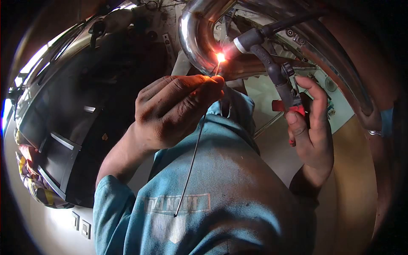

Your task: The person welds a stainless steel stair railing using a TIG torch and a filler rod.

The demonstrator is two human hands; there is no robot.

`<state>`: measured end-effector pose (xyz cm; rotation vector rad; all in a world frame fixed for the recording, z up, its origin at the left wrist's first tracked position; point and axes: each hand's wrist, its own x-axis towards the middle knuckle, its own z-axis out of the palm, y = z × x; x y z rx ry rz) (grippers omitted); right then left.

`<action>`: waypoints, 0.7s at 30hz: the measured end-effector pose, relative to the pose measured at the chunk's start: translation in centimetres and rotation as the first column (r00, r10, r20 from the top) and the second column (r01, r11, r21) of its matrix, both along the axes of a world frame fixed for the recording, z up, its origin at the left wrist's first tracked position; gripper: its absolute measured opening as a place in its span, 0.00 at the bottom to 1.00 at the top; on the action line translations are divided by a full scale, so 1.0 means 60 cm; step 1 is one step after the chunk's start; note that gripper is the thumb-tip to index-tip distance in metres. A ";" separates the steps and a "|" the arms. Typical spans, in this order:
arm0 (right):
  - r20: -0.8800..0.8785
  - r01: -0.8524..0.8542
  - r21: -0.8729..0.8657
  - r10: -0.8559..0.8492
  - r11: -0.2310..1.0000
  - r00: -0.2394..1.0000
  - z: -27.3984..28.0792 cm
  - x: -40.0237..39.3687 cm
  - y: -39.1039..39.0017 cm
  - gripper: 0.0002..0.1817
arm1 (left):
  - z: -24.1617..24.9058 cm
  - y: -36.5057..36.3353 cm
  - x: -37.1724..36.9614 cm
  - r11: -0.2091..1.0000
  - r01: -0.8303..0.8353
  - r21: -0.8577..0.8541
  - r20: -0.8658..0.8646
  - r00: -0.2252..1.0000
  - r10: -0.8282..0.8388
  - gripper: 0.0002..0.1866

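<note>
My left hand [170, 106] pinches a thin filler rod [193, 155] between thumb and fingers. The rod's upper tip reaches a bright glowing spot [220, 57] on a curved shiny metal pipe [193, 38]. Its lower end hangs down in front of my blue shirt [229, 178]. On the right, my right hand [312, 127] holds a black TIG welding torch [272, 68] by its handle, with the thumb near a red part and the index finger raised by the switch. The torch's nozzle, blurred by glare, points at the glowing spot.
Further metal tubing [340, 55] curves along the upper right, close to the torch. A dark bench or cabinet [97, 140] fills the left, with tools at its back. Wall switches [85, 228] show at lower left, and a pale green surface [340, 110] lies behind my right hand.
</note>
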<state>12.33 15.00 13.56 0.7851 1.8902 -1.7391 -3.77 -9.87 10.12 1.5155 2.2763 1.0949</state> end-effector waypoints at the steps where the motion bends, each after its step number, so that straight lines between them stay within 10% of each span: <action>1: -0.030 -0.003 0.006 0.003 1.000 1.000 -0.003 0.001 0.000 0.29 | 0.000 0.000 -0.001 1.000 0.004 -0.002 0.000 1.000 -0.004 0.22; 14: -0.034 -0.040 0.056 0.042 0.998 0.999 0.000 0.004 0.001 0.30 | 0.003 0.006 -0.002 1.000 -0.005 0.016 -0.021 1.000 0.005 0.21; 21: -0.001 0.008 0.072 -0.008 0.997 1.000 -0.004 0.012 -0.005 0.32 | 0.036 0.012 -0.005 0.976 -0.184 -0.113 0.254 0.945 0.207 0.07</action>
